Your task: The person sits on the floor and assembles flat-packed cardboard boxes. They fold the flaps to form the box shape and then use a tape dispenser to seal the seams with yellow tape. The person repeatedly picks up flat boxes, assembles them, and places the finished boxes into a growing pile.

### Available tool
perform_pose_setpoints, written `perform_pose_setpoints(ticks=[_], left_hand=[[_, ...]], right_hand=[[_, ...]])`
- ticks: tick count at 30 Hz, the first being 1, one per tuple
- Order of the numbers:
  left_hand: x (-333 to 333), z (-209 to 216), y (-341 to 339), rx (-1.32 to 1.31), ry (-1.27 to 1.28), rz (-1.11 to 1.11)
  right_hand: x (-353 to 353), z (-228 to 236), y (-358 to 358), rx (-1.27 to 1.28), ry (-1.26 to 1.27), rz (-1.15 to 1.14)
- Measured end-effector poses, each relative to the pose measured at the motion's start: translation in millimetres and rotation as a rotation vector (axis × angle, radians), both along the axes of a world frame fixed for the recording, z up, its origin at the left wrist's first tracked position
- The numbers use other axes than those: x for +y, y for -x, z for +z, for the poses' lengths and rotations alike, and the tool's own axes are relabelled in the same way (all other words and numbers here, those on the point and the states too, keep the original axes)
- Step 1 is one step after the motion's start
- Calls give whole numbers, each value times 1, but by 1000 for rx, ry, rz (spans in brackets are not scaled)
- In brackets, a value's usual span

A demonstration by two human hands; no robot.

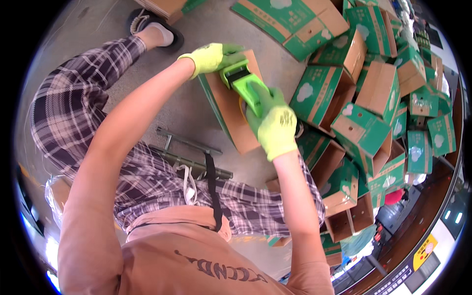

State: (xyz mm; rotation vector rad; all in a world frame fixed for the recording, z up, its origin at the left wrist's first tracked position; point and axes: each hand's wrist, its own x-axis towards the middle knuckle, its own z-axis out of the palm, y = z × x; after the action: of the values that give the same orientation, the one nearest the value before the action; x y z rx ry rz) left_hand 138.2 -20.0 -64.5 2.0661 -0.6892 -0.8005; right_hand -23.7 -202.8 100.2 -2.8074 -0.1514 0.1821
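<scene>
The right hand (273, 120) curled its fingers round a green tape dispenser (250, 90) on a cardboard box (228, 108). I couldn't tell the left hand's (212, 57) grip. Other boxes (314, 93) stood folded; this one's taping seemed unfinished.

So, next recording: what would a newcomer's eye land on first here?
Probably the bright green tape dispenser near the upper middle, held in the yellow-and-green gloved right hand over a cardboard box, with the gloved left hand at its far end. Next, the jumbled heap of green-and-brown boxes filling the right side.
</scene>
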Motion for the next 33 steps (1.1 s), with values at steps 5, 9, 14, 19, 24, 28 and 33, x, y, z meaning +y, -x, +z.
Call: perform_pose_setpoints(ticks=[5, 9, 14, 19, 24, 28, 33], left_hand=[[-11, 50, 44, 27, -122, 242], [-6, 53, 45, 80, -96, 315], [10, 25, 38, -96, 52, 400], [49, -22, 124, -11, 196, 935], [38, 35, 164, -116, 61, 868], [26, 66, 144, -361, -104, 301], [8, 58, 143, -372, -62, 319]], right_hand=[[-34, 7, 73, 79, 43, -23], [-81, 0, 189, 194, 82, -86], [-88, -135, 144, 192, 153, -74], [-133, -97, 47, 118, 242, -266], [-89, 7, -105, -225, 14, -79], [27, -25, -225, 385, 322, 176], [78, -133, -267, 1081, 653, 310]])
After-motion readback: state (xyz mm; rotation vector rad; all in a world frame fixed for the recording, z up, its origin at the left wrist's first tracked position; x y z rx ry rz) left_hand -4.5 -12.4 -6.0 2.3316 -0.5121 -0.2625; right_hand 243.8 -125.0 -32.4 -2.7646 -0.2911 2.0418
